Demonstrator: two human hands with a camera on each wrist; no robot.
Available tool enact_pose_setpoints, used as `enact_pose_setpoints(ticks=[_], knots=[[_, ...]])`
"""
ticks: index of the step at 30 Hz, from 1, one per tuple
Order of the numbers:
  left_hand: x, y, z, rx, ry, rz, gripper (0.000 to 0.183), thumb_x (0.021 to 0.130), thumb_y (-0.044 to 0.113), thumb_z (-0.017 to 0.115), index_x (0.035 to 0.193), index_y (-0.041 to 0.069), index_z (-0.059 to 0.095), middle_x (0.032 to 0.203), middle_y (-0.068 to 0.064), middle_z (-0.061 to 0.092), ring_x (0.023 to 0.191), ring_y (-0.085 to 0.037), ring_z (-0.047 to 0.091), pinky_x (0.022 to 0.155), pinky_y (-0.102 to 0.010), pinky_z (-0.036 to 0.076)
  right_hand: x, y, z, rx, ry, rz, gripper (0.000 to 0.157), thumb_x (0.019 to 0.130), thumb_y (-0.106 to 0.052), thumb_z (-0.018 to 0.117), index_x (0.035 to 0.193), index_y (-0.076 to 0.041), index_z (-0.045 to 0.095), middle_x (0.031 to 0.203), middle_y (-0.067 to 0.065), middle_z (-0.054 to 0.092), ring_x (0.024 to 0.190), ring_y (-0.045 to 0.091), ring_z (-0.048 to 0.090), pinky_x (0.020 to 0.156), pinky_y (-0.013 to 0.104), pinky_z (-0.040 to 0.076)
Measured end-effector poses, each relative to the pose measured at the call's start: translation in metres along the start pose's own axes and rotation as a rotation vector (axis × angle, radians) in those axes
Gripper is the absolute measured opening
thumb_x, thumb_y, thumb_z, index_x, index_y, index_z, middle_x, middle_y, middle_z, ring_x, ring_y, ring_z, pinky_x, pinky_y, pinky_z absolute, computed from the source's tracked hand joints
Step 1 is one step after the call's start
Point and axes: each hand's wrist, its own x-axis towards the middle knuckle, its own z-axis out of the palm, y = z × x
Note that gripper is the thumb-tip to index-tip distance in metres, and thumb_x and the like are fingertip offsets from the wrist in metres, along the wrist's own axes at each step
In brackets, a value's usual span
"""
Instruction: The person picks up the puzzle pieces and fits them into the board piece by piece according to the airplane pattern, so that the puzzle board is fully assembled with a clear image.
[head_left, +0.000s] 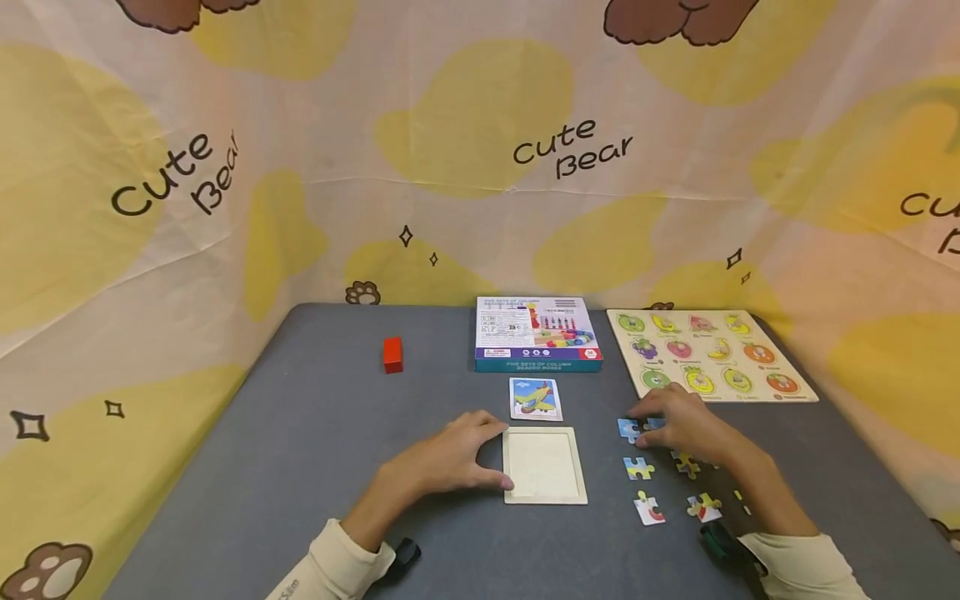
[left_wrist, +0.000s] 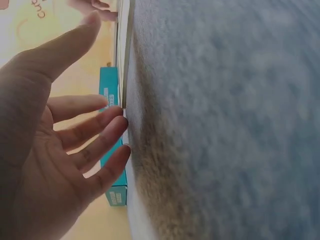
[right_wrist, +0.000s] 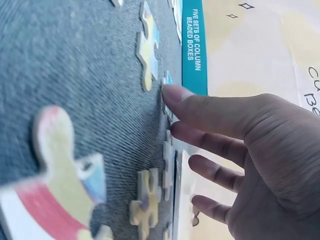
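Note:
My left hand [head_left: 459, 454] is at the left side of a pale square puzzle frame [head_left: 545, 467]. Its thumb is by the near corner and its index finger by the far corner; the left wrist view shows the fingers [left_wrist: 111, 137] spread. Over the puzzle pieces at the right is my right hand [head_left: 686, 425]. Its thumb overlaps a blue puzzle piece [head_left: 627, 429] lying flat, with the index fingertip close by on the far side. Thumb and index finger stand apart. Another blue piece [head_left: 656, 423] is partly hidden under this hand.
Several loose pieces lie nearer me, among them a yellow-blue piece [head_left: 638, 468] and a red-and-white one [head_left: 649, 508]. Beyond the frame are an airplane picture card [head_left: 536, 399] and a bead-set box [head_left: 537, 335]. A fruit board [head_left: 712, 354] lies far right, a red block [head_left: 393, 355] far left.

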Motion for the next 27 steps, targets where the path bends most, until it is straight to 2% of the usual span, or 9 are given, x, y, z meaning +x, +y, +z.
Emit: enact_pose_setpoints(ticks=[4, 7, 13, 20, 27], knots=[[0.0016, 0.0029, 0.0013, 0.039, -0.016, 0.003, 0.093, 0.083, 0.062, 0.084, 0.154, 0.008, 0.056, 0.146, -0.008, 0.054, 0.131, -0.026, 0.052, 0.112, -0.05, 0.045, 0.0001, 0.0005, 0.0029, -0.008, -0.001, -0.002, 0.025, 0.084, -0.028, 0.089, 0.106, -0.017, 0.084, 0.112, 0.001, 0.075, 0.111, 0.035, 0.059, 0.091, 0.063, 0.039], [0.001, 0.0056, 0.0014, 0.072, -0.03, 0.01, 0.097, 0.08, 0.062, 0.086, 0.155, 0.009, 0.054, 0.147, -0.007, 0.051, 0.131, -0.026, 0.049, 0.112, -0.049, 0.043, -0.0007, 0.0012, 0.0032, -0.009, 0.009, 0.001, 0.022, 0.084, -0.028, 0.089, 0.103, -0.017, 0.084, 0.108, 0.0, 0.074, 0.107, 0.031, 0.059, 0.09, 0.059, 0.04], [0.0012, 0.0088, 0.0017, 0.104, -0.029, 0.019, 0.094, 0.08, 0.057, 0.089, 0.154, 0.009, 0.056, 0.146, -0.007, 0.05, 0.13, -0.025, 0.048, 0.11, -0.047, 0.042, -0.0015, 0.0033, 0.0026, 0.011, 0.0, 0.029, 0.024, 0.085, -0.031, 0.088, 0.102, -0.015, 0.084, 0.103, -0.002, 0.072, 0.1, 0.023, 0.057, 0.089, 0.048, 0.042], [0.0031, 0.0091, 0.0021, 0.114, -0.041, 0.004, 0.094, 0.081, 0.06, 0.087, 0.155, 0.011, 0.054, 0.147, -0.006, 0.049, 0.132, -0.025, 0.047, 0.11, -0.047, 0.042, -0.0013, 0.0053, 0.0037, 0.024, -0.01, 0.04, 0.022, 0.085, -0.035, 0.088, 0.098, -0.018, 0.084, 0.1, -0.006, 0.069, 0.1, 0.02, 0.053, 0.087, 0.045, 0.042], [0.0036, 0.0091, 0.0019, 0.124, -0.042, 0.0, 0.095, 0.08, 0.06, 0.087, 0.155, 0.011, 0.055, 0.148, -0.006, 0.049, 0.133, -0.026, 0.047, 0.111, -0.048, 0.041, -0.0015, 0.0012, 0.0059, -0.01, 0.011, 0.037, 0.02, 0.085, -0.036, 0.089, 0.093, -0.019, 0.083, 0.096, -0.008, 0.07, 0.097, 0.018, 0.052, 0.085, 0.043, 0.042]])
